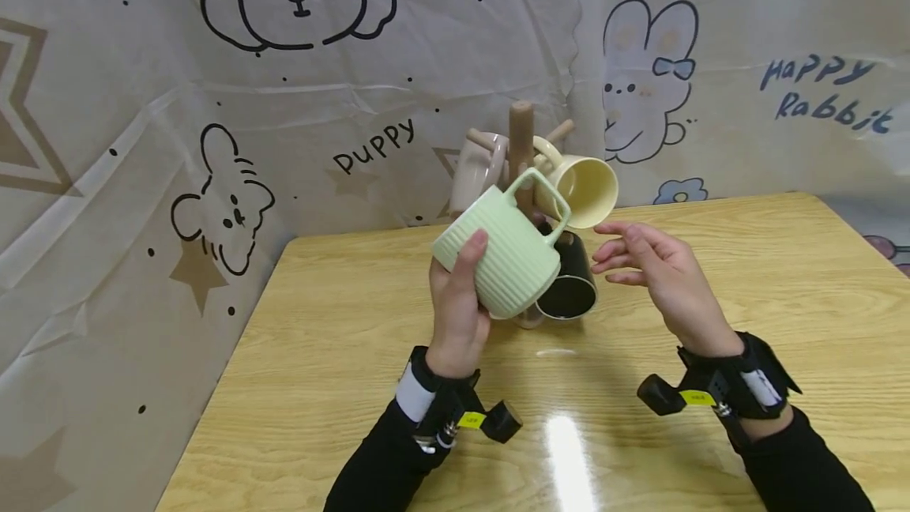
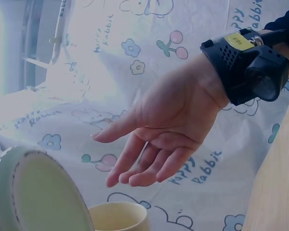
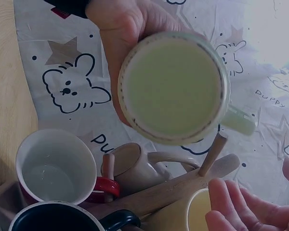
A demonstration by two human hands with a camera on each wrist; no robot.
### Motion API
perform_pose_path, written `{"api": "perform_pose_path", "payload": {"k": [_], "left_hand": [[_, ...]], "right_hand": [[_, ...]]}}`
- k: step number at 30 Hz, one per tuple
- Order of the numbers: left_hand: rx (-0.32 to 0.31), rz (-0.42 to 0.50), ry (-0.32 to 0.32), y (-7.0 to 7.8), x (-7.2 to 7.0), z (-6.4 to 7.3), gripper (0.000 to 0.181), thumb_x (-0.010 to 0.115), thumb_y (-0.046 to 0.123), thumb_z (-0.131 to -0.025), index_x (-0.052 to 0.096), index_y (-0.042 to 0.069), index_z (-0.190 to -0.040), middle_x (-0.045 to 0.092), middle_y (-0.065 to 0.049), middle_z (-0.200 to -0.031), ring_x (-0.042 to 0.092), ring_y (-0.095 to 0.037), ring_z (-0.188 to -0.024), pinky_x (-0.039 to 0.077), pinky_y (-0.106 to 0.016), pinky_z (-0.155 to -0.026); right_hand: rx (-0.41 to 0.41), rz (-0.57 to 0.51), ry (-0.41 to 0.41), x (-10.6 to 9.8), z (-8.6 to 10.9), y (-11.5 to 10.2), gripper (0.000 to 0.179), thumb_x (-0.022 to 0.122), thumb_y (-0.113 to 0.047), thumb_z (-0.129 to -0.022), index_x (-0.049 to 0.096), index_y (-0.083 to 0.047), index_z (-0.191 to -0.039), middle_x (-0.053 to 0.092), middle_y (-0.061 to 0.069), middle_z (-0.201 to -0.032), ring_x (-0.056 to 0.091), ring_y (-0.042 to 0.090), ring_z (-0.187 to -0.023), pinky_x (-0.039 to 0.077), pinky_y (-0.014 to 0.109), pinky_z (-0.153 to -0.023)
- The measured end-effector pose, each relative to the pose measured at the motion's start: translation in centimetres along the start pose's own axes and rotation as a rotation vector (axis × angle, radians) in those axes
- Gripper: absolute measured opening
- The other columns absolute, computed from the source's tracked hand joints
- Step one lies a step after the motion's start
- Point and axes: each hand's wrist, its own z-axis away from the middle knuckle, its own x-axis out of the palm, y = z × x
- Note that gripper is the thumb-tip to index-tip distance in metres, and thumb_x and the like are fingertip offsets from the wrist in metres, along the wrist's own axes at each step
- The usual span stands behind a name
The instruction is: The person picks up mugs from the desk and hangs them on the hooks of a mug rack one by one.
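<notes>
My left hand (image 1: pixel 456 318) grips a light green ribbed mug (image 1: pixel 508 263) round its body, thumb along the side. The mug is tilted in front of a wooden mug tree (image 1: pixel 521 133), its handle toward the post in the head view. Its pale base faces the right wrist camera. My right hand (image 1: pixel 668 283) is held with its fingers loosely extended and nothing in them, just right of a yellow mug (image 1: pixel 593 190) and a black mug (image 1: pixel 577 283). Both of those hang on the tree, partly behind the green mug.
A beige mug (image 1: pixel 475 176) hangs on the tree's left side. A red mug with a white inside (image 3: pixel 58 168) shows in the right wrist view, near the beige one. The tree stands on a wood-grain table (image 1: pixel 341 322) before a printed cloth (image 1: pixel 370 38).
</notes>
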Motion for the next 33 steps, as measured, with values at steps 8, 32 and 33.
{"api": "perform_pose_path", "payload": {"k": [8,32,33], "left_hand": [[0.035,0.019,0.035,-0.7,0.3,-0.7,0.038,0.059,0.023,-0.079,0.049,0.009,-0.112,0.057,-0.006,-0.100,0.055,-0.022,-0.089,0.047,-0.032,-0.075],[-0.057,-0.046,0.108,-2.9,0.2,-1.9,0.049,0.065,0.021,-0.075,0.046,0.007,-0.118,0.056,-0.007,-0.106,0.052,-0.022,-0.095,0.040,-0.035,-0.085],[-0.069,-0.046,0.101,-2.9,0.1,-1.9,0.049,0.065,0.021,-0.075,0.046,0.007,-0.118,0.055,-0.007,-0.106,0.052,-0.022,-0.096,0.040,-0.035,-0.085]], "right_hand": [[0.027,0.059,-0.024,0.1,0.0,0.3,0.045,0.035,-0.037,-0.094,0.053,-0.002,-0.116,0.061,-0.001,-0.089,0.060,0.017,-0.085,0.052,0.024,-0.070],[0.125,0.145,-0.029,0.2,-0.6,0.9,0.053,0.040,-0.043,-0.091,0.047,-0.001,-0.123,0.060,0.005,-0.093,0.061,0.017,-0.084,0.052,0.023,-0.071],[0.133,0.145,-0.026,0.2,-0.7,1.0,0.054,0.040,-0.043,-0.090,0.046,-0.001,-0.123,0.060,0.005,-0.093,0.061,0.017,-0.084,0.052,0.023,-0.071]]}}
